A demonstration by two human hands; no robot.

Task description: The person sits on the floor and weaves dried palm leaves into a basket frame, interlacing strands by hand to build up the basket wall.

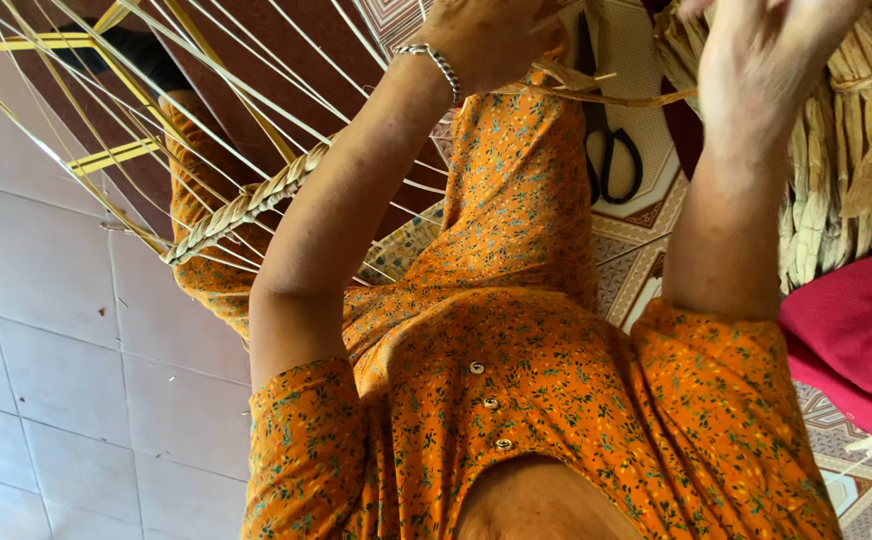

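At the top of the view, your left hand [486, 40] is curled shut, its fingers [546, 45] pinched on a flat, dry fibre strand [596, 97] that runs straight across toward your right hand [766, 60]. That right hand's fingertips are cut off by the top edge, so you cannot tell whether they grip the strand or how far open they are. The strand looks light, thin and papery: it should bend readily along its length but could split or crease if you kink it sharply, so a pinch on its flat faces close to the working end, as your left hand has it, seems the safest hold. A silver bracelet [436, 62] sits on your left wrist. Below that forearm a braided rim [241, 205] binds thin, springy stakes [206, 105] that fan out over the white tiled floor [46, 330]; judged by their look, those stakes are stiff and would flick back if released. Under the strand, black scissors [611, 160] lie on a patterned mat [646, 235]. Beside your right forearm is a bundle of dried leaves [846, 170], with red cloth [851, 335] just below it. Your orange flowered dress [516, 370] fills the foreground.
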